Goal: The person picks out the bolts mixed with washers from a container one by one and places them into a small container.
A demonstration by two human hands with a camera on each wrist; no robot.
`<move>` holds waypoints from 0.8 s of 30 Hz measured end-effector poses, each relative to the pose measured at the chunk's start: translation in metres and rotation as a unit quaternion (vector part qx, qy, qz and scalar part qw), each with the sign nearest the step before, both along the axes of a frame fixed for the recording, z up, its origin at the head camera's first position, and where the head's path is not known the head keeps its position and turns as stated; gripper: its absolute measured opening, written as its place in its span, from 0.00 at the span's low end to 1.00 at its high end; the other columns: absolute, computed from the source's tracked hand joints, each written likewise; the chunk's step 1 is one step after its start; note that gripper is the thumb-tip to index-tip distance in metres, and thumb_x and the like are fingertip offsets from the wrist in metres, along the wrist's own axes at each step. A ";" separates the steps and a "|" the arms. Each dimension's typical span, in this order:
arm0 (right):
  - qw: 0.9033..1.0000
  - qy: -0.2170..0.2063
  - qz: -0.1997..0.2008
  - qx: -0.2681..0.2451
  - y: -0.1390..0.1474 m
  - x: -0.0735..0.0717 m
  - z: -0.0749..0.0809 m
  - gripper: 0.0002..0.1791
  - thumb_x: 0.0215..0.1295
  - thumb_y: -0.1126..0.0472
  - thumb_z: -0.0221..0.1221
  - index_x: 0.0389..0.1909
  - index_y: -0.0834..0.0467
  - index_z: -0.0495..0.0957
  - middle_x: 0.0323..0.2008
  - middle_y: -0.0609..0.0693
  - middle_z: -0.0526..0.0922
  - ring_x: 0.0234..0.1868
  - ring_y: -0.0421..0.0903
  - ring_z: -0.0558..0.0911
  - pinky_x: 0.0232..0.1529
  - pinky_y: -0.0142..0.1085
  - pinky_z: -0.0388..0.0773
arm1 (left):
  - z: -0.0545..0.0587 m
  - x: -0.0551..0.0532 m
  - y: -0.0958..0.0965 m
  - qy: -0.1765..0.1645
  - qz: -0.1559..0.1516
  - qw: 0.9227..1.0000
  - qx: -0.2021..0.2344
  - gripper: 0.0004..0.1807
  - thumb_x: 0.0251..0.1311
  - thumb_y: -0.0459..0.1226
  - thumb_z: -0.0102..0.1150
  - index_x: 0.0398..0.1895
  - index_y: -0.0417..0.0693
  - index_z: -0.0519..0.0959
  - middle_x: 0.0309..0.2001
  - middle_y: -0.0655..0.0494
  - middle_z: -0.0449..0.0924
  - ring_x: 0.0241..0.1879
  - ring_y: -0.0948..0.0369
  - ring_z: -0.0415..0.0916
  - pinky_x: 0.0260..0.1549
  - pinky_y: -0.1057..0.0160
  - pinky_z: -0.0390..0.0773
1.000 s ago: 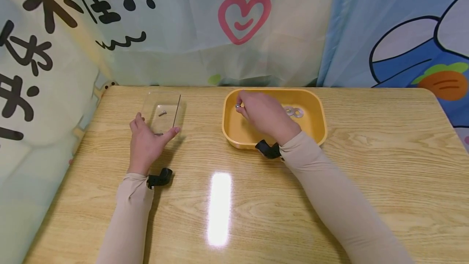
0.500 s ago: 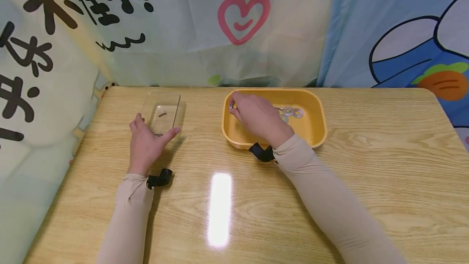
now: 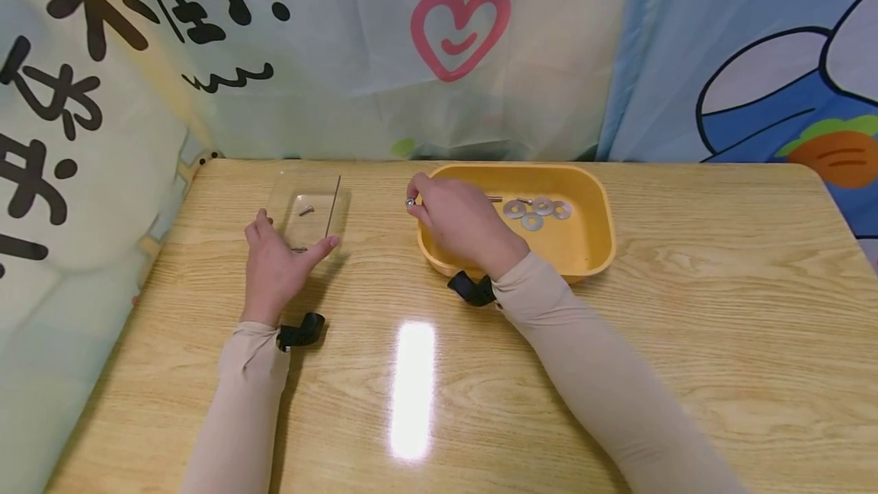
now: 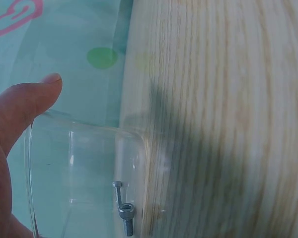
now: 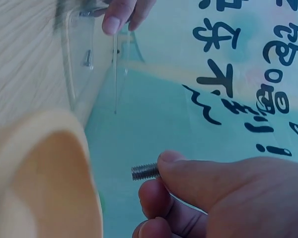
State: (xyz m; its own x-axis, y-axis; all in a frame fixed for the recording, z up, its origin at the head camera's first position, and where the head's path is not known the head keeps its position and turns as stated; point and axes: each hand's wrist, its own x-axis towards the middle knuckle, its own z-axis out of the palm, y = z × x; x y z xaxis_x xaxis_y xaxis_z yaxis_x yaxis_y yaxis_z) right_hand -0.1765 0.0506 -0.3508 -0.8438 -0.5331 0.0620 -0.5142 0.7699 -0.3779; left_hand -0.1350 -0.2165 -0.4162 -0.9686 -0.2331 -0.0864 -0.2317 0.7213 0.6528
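Note:
My left hand (image 3: 277, 269) holds the near end of a clear plastic box (image 3: 334, 204), thumb on its right side and fingers on its left. Two socket-head bolts (image 4: 126, 211) lie inside, one partly behind the other in the left wrist view. Between thumb and index finger, my right hand (image 3: 466, 219) pinches another bolt (image 5: 145, 171), its threaded end sticking out. That hand is over the left rim of a yellow tray (image 3: 576, 246), with the bolt just outside the rim in the head view.
Several flat washers (image 3: 531, 221) and a couple of bolts (image 3: 495, 199) lie in the yellow tray, partly behind the right hand. Wooden tabletop (image 3: 373, 250) separates box and tray. A printed cloth (image 3: 329, 113) hangs along the back and left edges.
My right hand has moved left with the pinched bolt, from inside the yellow tray to its left rim, uncovering more washers. The left hand and box have stayed put.

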 end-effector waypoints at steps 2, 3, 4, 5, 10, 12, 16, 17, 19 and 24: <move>1.000 0.003 0.004 -0.003 -0.004 0.001 -0.001 0.12 0.76 0.57 0.56 0.51 0.61 0.77 0.34 0.52 0.84 0.32 0.49 0.80 0.36 0.42 0.77 | 0.000 0.000 0.000 -0.001 -0.001 1.000 -0.002 0.70 0.52 0.66 0.67 0.79 0.34 0.36 0.70 0.31 0.51 0.50 0.38 0.71 0.55 0.40 0.72; 1.000 0.002 0.005 -0.006 -0.006 0.001 -0.002 0.12 0.76 0.57 0.56 0.51 0.60 0.77 0.35 0.51 0.84 0.32 0.49 0.80 0.36 0.42 0.77 | 0.000 0.000 -0.001 -0.001 -0.001 1.000 -0.002 0.70 0.52 0.66 0.67 0.79 0.34 0.36 0.70 0.31 0.51 0.50 0.38 0.71 0.55 0.40 0.72; 1.000 0.001 0.005 -0.009 -0.009 0.002 -0.002 0.12 0.76 0.57 0.56 0.51 0.60 0.77 0.35 0.51 0.84 0.33 0.49 0.80 0.35 0.42 0.77 | 0.000 0.000 -0.001 -0.001 -0.001 1.000 -0.003 0.70 0.52 0.66 0.67 0.79 0.34 0.36 0.70 0.31 0.51 0.50 0.38 0.71 0.55 0.40 0.72; 1.000 0.001 0.006 -0.011 -0.011 0.002 -0.003 0.12 0.76 0.57 0.56 0.51 0.60 0.77 0.36 0.51 0.84 0.33 0.48 0.80 0.35 0.41 0.77 | 0.000 0.000 0.000 -0.001 -0.001 1.000 -0.003 0.71 0.52 0.67 0.67 0.79 0.34 0.36 0.70 0.31 0.51 0.50 0.38 0.71 0.54 0.40 0.72; 1.000 -0.002 0.005 -0.012 -0.023 0.001 -0.004 0.12 0.76 0.56 0.56 0.51 0.59 0.77 0.38 0.50 0.84 0.33 0.47 0.80 0.36 0.40 0.77 | 0.001 -0.001 0.000 0.001 0.002 1.000 -0.002 0.70 0.52 0.66 0.68 0.79 0.34 0.37 0.70 0.31 0.51 0.51 0.38 0.71 0.56 0.40 0.71; 1.000 -0.005 0.004 -0.008 -0.028 0.001 -0.005 0.12 0.76 0.56 0.56 0.51 0.59 0.77 0.38 0.50 0.84 0.34 0.47 0.80 0.36 0.40 0.77 | 0.001 -0.001 0.000 0.002 0.003 1.000 -0.001 0.70 0.52 0.66 0.68 0.79 0.34 0.37 0.70 0.31 0.51 0.52 0.37 0.71 0.57 0.40 0.71; 1.000 -0.013 0.006 -0.003 -0.038 0.000 -0.007 0.12 0.77 0.55 0.55 0.52 0.58 0.77 0.39 0.50 0.84 0.35 0.46 0.81 0.38 0.40 0.77 | 0.000 -0.002 0.000 0.003 0.004 1.000 -0.003 0.70 0.52 0.65 0.68 0.79 0.34 0.37 0.70 0.30 0.51 0.53 0.37 0.71 0.57 0.40 0.71; 1.000 -0.014 0.008 -0.003 -0.040 0.000 -0.008 0.12 0.77 0.55 0.55 0.52 0.58 0.77 0.40 0.50 0.84 0.35 0.47 0.81 0.38 0.40 0.77 | 0.000 -0.002 0.000 0.004 0.004 1.000 -0.004 0.70 0.52 0.65 0.68 0.79 0.33 0.37 0.70 0.30 0.51 0.53 0.36 0.71 0.57 0.40 0.71; 1.000 -0.016 0.011 -0.004 -0.044 -0.001 -0.009 0.13 0.77 0.55 0.55 0.52 0.58 0.77 0.40 0.51 0.85 0.36 0.47 0.81 0.38 0.40 0.78 | -0.001 -0.002 0.000 0.006 0.005 1.000 -0.006 0.70 0.52 0.65 0.68 0.79 0.33 0.38 0.70 0.30 0.52 0.53 0.36 0.71 0.56 0.40 0.71; 1.000 -0.017 0.015 -0.011 -0.053 -0.002 -0.014 0.12 0.76 0.56 0.56 0.53 0.59 0.77 0.41 0.51 0.85 0.38 0.48 0.83 0.40 0.41 0.78 | -0.002 -0.002 -0.001 0.009 0.006 1.000 -0.008 0.70 0.51 0.65 0.68 0.79 0.32 0.38 0.70 0.30 0.52 0.54 0.36 0.71 0.57 0.40 0.71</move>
State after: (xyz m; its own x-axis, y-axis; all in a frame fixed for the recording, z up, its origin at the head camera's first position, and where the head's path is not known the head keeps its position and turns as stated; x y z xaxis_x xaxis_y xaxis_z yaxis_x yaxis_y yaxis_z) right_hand -0.1783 -0.0027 -0.3646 -0.8290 -0.5573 0.0458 -0.5239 0.7455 -0.4121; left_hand -0.1373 -0.2175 -0.4178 -0.9672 -0.2457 -0.0644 -0.2282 0.7292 0.6451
